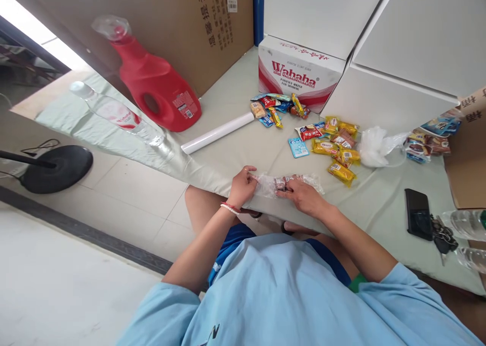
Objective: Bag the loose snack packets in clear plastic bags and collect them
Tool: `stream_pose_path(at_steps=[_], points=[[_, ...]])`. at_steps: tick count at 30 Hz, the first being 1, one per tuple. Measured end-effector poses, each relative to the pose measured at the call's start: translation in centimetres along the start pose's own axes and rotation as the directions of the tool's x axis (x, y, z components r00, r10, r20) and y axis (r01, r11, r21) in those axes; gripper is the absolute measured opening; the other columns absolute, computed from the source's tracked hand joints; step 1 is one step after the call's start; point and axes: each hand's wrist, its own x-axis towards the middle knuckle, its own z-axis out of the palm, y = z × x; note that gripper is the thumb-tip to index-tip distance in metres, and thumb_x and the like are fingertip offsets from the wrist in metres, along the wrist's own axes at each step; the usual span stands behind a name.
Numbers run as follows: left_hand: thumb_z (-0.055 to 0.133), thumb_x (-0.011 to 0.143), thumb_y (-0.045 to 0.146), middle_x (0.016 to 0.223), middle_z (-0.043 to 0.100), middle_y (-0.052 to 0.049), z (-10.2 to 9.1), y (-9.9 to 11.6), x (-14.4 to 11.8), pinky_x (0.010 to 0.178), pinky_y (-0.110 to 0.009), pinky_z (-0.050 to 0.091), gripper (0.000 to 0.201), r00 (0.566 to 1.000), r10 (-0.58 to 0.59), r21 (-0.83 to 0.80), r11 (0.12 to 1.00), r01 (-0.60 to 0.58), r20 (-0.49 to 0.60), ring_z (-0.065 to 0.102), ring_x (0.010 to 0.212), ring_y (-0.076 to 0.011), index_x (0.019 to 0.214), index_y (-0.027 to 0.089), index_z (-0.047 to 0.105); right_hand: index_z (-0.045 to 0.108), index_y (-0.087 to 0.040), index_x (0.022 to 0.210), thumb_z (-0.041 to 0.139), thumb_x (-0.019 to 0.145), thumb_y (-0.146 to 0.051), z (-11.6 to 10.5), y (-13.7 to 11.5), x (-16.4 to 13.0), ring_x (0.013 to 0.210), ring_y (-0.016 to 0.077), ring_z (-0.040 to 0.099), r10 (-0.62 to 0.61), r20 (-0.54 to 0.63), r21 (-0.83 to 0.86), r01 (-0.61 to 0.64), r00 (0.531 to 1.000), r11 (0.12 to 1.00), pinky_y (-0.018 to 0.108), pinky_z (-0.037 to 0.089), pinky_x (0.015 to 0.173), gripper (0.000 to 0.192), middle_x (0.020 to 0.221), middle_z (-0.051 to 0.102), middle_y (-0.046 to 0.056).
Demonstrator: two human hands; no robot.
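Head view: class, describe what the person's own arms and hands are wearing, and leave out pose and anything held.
Both arms are bare from the hands up past the elbows. Loose light blue short sleeves cover the upper arms. The left hand has a thin red band and a white bead band at its wrist. The right hand shows no band or watch. No gloves on either.

"wahaha purified water for drinking" on white-red carton (296,73); "wahaha" on clear water bottle (119,116); chinese characters on brown cardboard box (214,17).

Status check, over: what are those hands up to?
Left hand and right hand both gripping clear snack bag at table edge. Nothing blocking.
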Motion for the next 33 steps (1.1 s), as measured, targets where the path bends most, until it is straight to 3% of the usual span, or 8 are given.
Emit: stream_pose_path(at_steps=[5,9,14,18,20,22,26,33], points=[[0.061,0.086,0.043,0.074,0.071,-0.001,0.0,1.1,-1.2,0.055,-0.03,0.046,0.031,0.978,-0.194,-0.165,0.965,0.205,0.077,0.064,0.057,-0.0174,0.107,0.02,0.062,0.071,-0.033,0.131,0.044,0.106,-0.02,0.8,-0.1,-0.2,0.097,0.0249,0.051,-0.027,-0.06,0.013,0.028,0.998,1.0,0.038,0.042,0.089,0.039,0.103,0.059,0.009],[0.076,0.075,0.041,0.062,0.064,0.003,1.8,3.6,-2.8,0.055,-0.025,0.046,0.026,0.995,-0.079,-0.239,0.967,0.09,0.055,0.059,0.054,-0.0126,0.081,0.019,0.062,0.07,-0.029,0.133,0.047,0.103,-0.014,1.5,-0.5,-0.4,0.105,0.0254,0.052,-0.055,-0.118,0.091,0.066,0.991,0.994,0.043,0.046,0.096,0.04,0.111,0.06,0.01],[0.07,0.081,0.035,0.087,0.075,-0.006,5.1,6.1,-3.3,0.07,-0.029,0.058,0.028,0.977,-0.091,-0.444,0.88,0.17,0.194,0.07,0.077,-0.0165,0.101,0.015,0.07,0.073,-0.022,0.126,0.054,0.097,-0.011,2.3,-1.3,-1.0,0.128,0.0312,0.048,-0.104,-0.135,0.12,0.12,0.985,0.985,0.051,0.047,0.106,0.036,0.137,0.059,0.015],[0.053,0.091,0.02,0.121,0.074,-0.011,7.2,5.8,-3.3,0.106,-0.046,0.054,0.035,0.97,0.177,-0.016,0.984,-0.177,0.165,0.069,0.114,-0.0245,0.121,0.017,0.071,0.075,-0.023,0.12,0.052,0.097,-0.015,1.7,-1.4,-2.5,0.126,0.029,0.055,-0.086,-0.193,0.316,0.145,0.977,0.938,0.049,0.048,0.107,0.033,0.133,0.065,0.014],[0.048,0.093,0.013,0.13,0.071,-0.012,7.7,5.5,-3.5,0.117,-0.052,0.044,0.04,0.903,0.367,0.256,0.872,-0.417,0.222,0.063,0.125,-0.0266,0.126,0.016,0.069,0.074,-0.026,0.12,0.049,0.101,-0.023,1.1,-0.9,-3.3,0.112,0.025,0.065,0.063,-0.259,0.464,0.067,0.964,0.883,0.043,0.053,0.098,0.032,0.118,0.072,0.009],[0.046,0.096,0.013,0.137,0.067,-0.014,8.2,5.2,-4.0,0.117,-0.053,0.042,0.039,0.841,0.448,0.428,0.725,-0.54,0.303,0.059,0.128,-0.0283,0.128,0.015,0.067,0.071,-0.026,0.121,0.043,0.105,-0.033,0.5,0.0,-4.0,0.09,0.0216,0.068,0.394,-0.36,0.578,-0.13,0.846,0.806,0.037,0.055,0.085,0.033,0.1,0.074,0.006],[0.049,0.1,0.02,0.145,0.06,-0.014,8.9,5.4,-5.0,0.1,-0.045,0.052,0.033,0.834,0.423,0.618,0.563,-0.549,0.354,0.059,0.124,-0.0299,0.129,0.016,0.064,0.069,-0.017,0.12,0.048,0.101,-0.05,0.3,2.6,-3.6,0.097,0.0276,0.062,0.719,-0.555,0.528,-0.49,0.419,0.694,0.045,0.05,0.094,0.043,0.103,0.069,0.013],[0.05,0.098,0.02,0.134,0.066,-0.015,9.1,5.0,-4.5,0.093,-0.045,0.048,0.045,0.839,0.468,0.675,0.527,-0.517,0.277,0.061,0.117,-0.0308,0.143,0.016,0.053,0.071,-0.02,0.091,0.065,0.088,-0.029,1.7,3.2,-2.7,0.113,0.0327,0.054,0.609,-0.406,0.312,-0.523,0.682,0.793,0.046,0.047,0.1,0.012,0.123,0.064,0.015]])
